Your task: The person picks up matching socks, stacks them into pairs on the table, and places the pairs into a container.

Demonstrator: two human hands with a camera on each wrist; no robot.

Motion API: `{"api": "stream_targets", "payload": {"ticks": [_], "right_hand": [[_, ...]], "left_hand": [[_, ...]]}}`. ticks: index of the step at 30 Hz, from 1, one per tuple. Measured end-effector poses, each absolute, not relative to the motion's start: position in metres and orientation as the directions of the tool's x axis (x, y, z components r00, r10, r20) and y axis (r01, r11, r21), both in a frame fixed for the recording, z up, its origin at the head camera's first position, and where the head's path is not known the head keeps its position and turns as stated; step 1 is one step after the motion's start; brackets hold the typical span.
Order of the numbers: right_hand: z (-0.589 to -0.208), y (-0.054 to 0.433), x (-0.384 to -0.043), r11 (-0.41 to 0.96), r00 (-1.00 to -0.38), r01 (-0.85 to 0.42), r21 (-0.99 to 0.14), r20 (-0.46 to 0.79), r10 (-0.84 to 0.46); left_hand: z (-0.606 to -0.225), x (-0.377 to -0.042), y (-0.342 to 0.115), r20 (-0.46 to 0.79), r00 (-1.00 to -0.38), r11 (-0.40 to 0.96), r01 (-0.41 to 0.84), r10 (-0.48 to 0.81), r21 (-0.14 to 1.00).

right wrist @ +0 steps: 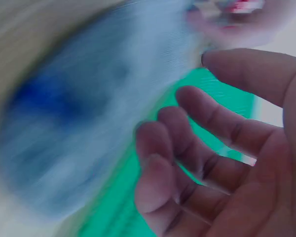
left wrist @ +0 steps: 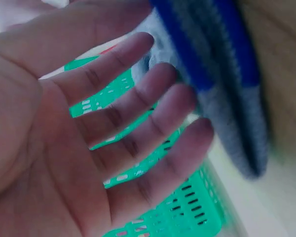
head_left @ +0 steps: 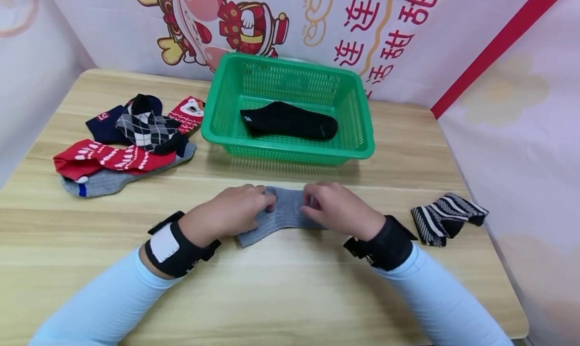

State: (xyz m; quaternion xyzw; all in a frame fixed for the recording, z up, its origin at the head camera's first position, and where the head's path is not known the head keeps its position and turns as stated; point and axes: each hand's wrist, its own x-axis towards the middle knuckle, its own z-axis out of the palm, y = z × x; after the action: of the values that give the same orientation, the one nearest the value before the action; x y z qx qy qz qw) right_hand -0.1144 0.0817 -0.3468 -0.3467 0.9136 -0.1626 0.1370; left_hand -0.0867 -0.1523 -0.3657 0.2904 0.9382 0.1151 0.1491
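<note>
A grey sock (head_left: 286, 207) with fine lines lies flat on the table in front of the basket. My left hand (head_left: 233, 209) is over its left end, fingertips at the fabric; in the left wrist view the fingers (left wrist: 138, 136) are spread and the sock's blue-banded edge (left wrist: 237, 89) hangs beyond them. Over the right end is my right hand (head_left: 340, 207). The right wrist view shows its fingers (right wrist: 207, 133) loosely bent, nothing between them, beside the blurred sock (right wrist: 89, 108) with a blue patch. Whether fingertips press the fabric I cannot tell.
A green basket (head_left: 290, 154) stands behind the hands with a black sock (head_left: 290, 120) inside. At the left is a pile with a red patterned sock (head_left: 113, 158), an argyle sock (head_left: 147, 129) and another grey sock (head_left: 106, 184). A black-and-white striped sock (head_left: 446, 217) lies at the right.
</note>
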Motion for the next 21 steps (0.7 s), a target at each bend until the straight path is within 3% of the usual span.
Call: {"api": "stream_targets", "payload": {"ticks": [4,7,10,15,21], "right_hand": [[-0.329,0.056,-0.104,0.586,-0.697,-0.600,-0.545,-0.003,-0.717],[-0.319,0.041,-0.098,0.505,-0.677,-0.618,-0.602,0.081,-0.732],[-0.313,0.031,-0.094,0.461,-0.669,-0.626,-0.629,0.129,-0.732],[-0.312,0.026,-0.095,0.445,-0.671,-0.625,-0.641,0.151,-0.726],[-0.315,0.027,-0.101,0.447,-0.673,-0.621,-0.644,0.147,-0.725]], "left_hand": [[-0.362,-0.097,-0.170,-0.142,-0.854,0.839,0.439,0.501,0.321],[-0.360,-0.108,-0.195,-0.041,-0.929,0.903,0.345,0.367,0.254],[-0.356,-0.117,-0.223,-0.030,-0.972,0.955,0.223,0.233,0.196],[-0.353,-0.128,-0.257,-0.111,-0.989,0.984,0.080,0.099,0.162],[-0.360,-0.140,-0.273,-0.066,-0.998,0.995,-0.015,-0.009,0.098]]}}
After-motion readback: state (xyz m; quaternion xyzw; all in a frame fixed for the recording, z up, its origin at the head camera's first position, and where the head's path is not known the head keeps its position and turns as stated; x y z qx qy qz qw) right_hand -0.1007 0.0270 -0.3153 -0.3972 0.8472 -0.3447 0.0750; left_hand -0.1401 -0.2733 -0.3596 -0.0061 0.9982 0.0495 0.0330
